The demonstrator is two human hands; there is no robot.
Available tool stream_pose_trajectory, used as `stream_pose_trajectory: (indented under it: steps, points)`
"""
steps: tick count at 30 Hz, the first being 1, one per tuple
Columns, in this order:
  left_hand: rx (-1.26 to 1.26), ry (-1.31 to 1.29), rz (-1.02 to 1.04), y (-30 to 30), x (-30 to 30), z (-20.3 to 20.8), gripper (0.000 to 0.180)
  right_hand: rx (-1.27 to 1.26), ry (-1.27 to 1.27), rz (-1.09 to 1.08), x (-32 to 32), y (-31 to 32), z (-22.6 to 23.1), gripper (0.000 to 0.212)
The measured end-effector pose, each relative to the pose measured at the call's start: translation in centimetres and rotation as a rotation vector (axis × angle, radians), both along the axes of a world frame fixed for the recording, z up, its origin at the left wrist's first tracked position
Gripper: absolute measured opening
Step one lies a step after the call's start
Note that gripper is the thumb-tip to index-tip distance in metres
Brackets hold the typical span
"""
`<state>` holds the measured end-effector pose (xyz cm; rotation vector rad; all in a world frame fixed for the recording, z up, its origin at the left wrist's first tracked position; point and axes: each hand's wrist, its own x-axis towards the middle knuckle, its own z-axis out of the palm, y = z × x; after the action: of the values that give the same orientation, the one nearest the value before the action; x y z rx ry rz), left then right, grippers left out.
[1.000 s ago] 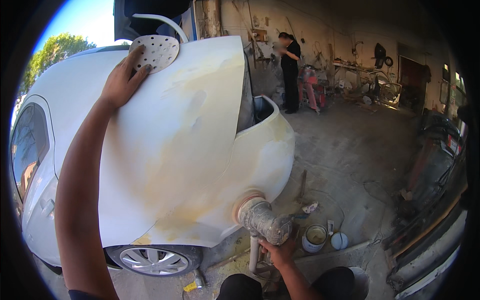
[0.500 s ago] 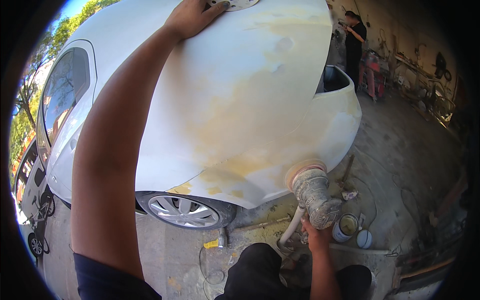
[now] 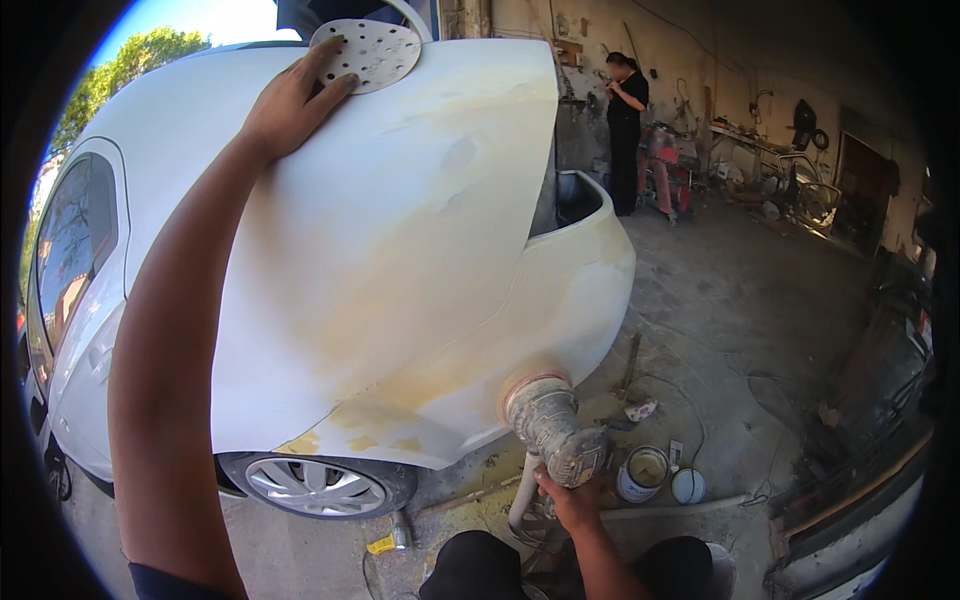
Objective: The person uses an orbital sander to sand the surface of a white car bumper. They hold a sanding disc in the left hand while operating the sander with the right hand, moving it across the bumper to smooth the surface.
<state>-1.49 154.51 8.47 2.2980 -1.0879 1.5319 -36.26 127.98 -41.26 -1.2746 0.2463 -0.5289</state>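
Stretching up from the lower left, the left hand (image 3: 290, 100) is laid flat on the raised white car panel (image 3: 400, 250), its fingers spread and resting against the edge of a round perforated sanding disc (image 3: 366, 52) that lies at the panel's top edge. Patches of yellowish filler are seen across the panel and down onto the fender (image 3: 470, 400) below it, above the alloy wheel (image 3: 315, 485). Further right, a dust-caked orbital sander (image 3: 548, 425) is gripped by the right hand (image 3: 572, 500), whose fingers are closed around the tool's rear end; its pad is pressed against the lower fender. Just right of the sander, an open tin (image 3: 643, 473) and a round lid (image 3: 688, 486) are set on the concrete floor (image 3: 740, 330). Well beyond, a person in dark clothes (image 3: 625, 125) is seen standing near a cluttered workbench (image 3: 760, 150).
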Motion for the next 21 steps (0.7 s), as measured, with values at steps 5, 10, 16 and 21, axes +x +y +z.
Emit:
stream_pose_trajectory:
  steps: [5,10,16,21]
  points:
    - [0.003,0.042,0.031,-0.6,-0.1,0.1,0.068,-0.084,0.044,0.005,0.4,-1.0,-2.4,0.039]
    - [-0.017,0.082,0.041,-1.1,-0.7,-0.3,0.068,-0.081,0.054,-0.038,0.2,-0.9,-1.9,0.039]
    - [-0.018,0.097,0.027,-1.0,-1.4,-0.2,0.068,-0.052,0.022,-0.046,0.4,-0.7,-1.7,0.034]
    - [-0.037,0.13,0.054,-1.1,-1.8,-0.5,0.068,-0.049,0.027,-0.039,0.2,-0.5,-0.8,0.03]
